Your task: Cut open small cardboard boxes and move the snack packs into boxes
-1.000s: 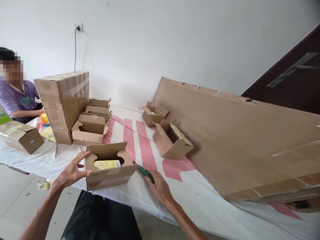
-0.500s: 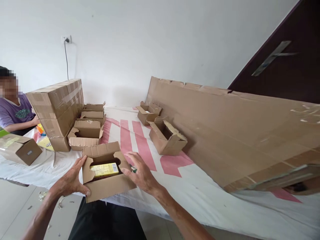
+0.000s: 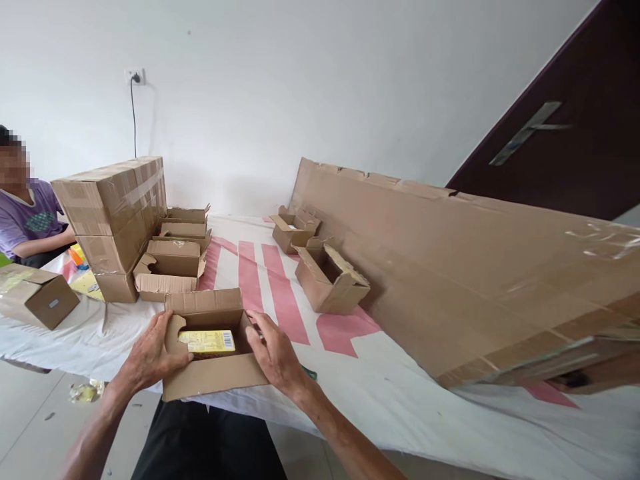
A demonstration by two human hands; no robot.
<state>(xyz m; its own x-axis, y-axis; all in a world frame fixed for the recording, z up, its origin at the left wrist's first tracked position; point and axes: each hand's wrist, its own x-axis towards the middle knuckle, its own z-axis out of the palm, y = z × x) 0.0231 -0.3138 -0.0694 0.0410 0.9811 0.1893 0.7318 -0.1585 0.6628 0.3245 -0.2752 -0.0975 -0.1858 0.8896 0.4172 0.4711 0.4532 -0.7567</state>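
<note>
- Pink-and-white cloth (image 3: pixel 350 393) bears the open cardboard box (image 3: pixel 215 380) at its near edge, probably for easy reach.
- Left hand (image 3: pixel 153 353) grips its left end, right hand (image 3: pixel 277 353) its right, seemingly steadying it around the yellow carton (image 3: pixel 207 341) inside.

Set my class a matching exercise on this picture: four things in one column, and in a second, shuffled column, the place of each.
Things
1. Yellow pack
2. Left hand
3. Right hand
4. Door

Places
A. At the right end of the nearest box
B. In the upper right of the picture, beside the pale wall
C. Inside the nearest box
D. At the left end of the nearest box

Right pairs: 1-C, 2-D, 3-A, 4-B
</note>
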